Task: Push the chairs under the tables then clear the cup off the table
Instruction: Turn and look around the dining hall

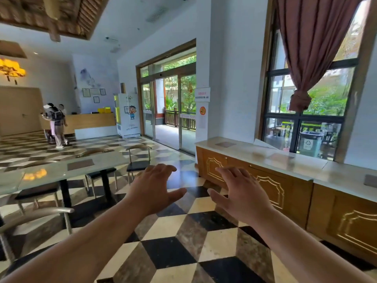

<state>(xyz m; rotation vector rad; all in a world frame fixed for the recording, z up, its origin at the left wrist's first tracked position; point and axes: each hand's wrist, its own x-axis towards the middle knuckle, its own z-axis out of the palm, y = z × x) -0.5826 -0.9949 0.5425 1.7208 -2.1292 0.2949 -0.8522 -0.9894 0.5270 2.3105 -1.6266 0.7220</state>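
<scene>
Checkered floor (179, 248) below, both my hands out in front and empty.

My left hand (155, 188) and right hand (240, 193) hover palm-down over the tiles, fingers spread apart, gripping nothing and touching nothing. Off to my left runs the long glassy surface (61, 170) with a dark mat (80, 164) lying on it. One chair (138, 162) stands at its far end, pulled clear of the surface; another chair (36, 219) sits at the near left, its curved metal back out in the aisle; more seats are tucked beneath. I cannot tell where the cup is. On my right, a wooden cabinet (285, 193) lines the wall under the window (306, 111).
</scene>
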